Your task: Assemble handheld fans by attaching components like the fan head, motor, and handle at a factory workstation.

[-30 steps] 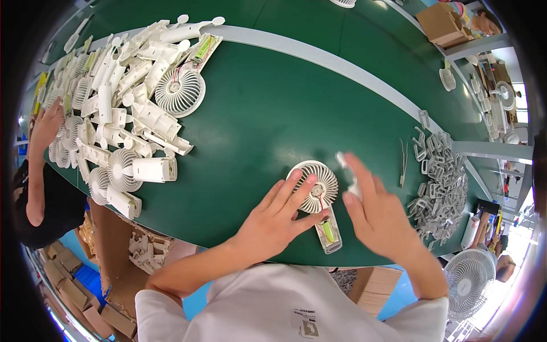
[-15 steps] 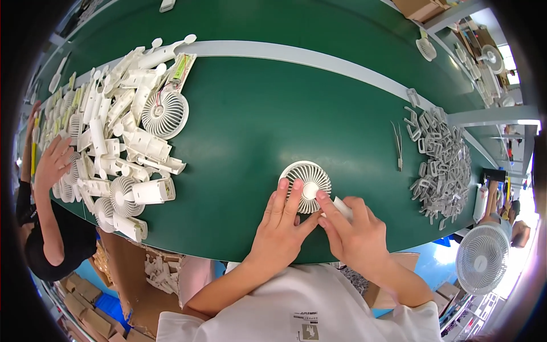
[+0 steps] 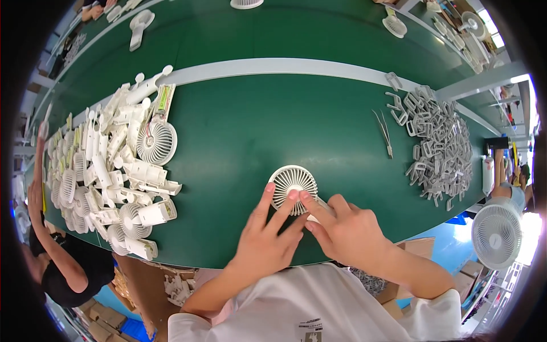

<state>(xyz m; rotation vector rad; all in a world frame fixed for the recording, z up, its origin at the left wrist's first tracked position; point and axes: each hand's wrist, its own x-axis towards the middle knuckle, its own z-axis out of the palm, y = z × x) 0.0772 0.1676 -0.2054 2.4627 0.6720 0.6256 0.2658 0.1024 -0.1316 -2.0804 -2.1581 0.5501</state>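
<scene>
Fan [image 3: 288, 178], white and round with a ribbed grille, lies flat on the green table [image 3: 239, 131], near the table's edge before the person. It serves as the reference for all places below.

Left hand [image 3: 264, 242]: fingers loosely spread, two fingertips laid on the grille at the fan's left and near side. It is not closed round the fan; whether the thumb grips anything beneath cannot be told.

Right hand [image 3: 350, 231]: mostly closed, thumb and forefinger about a white part [image 3: 322, 205] at the fan's near right edge, forefinger tip reaching the hub. Whether this part is fastened to the fan is hidden by the fingers.

Well to the left of the fan: a heap of white casings [image 3: 145, 171], mixed with further fans, one showing a green cell and red wires at its far side. Well to the right of the fan: a pile of grey clips [image 3: 436, 145], with tweezers [image 3: 386, 134] lying between fan and pile. Beyond the fan, a pale rail [image 3: 273, 66] crosses the table. Past the casings, left of the fan, a co-worker's arm [image 3: 56, 251] is visible.
</scene>
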